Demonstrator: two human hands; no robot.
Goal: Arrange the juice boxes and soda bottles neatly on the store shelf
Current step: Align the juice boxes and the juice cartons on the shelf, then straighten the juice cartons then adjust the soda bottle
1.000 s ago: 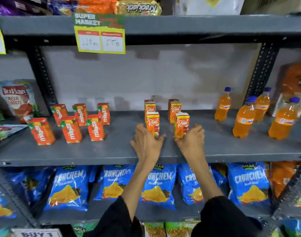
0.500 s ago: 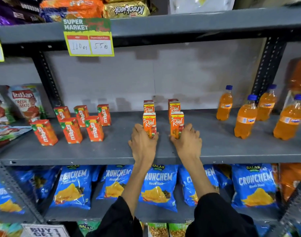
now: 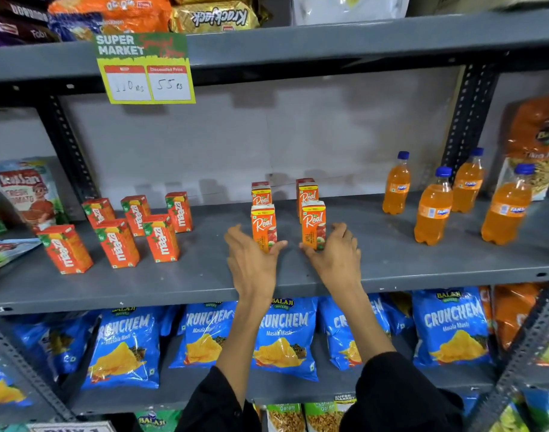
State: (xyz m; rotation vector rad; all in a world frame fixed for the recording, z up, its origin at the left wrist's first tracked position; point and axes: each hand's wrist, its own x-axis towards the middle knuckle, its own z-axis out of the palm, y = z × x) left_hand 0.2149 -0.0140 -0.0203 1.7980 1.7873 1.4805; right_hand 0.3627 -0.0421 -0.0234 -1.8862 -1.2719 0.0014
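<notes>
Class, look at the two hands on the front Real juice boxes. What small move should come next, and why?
Probably let go of both boxes. The left hand and right hand each cup a front Real juice box that stands upright on the shelf, each in line with a rear Real box. The four Fanta bottles stand scattered, so they seem next.
</notes>
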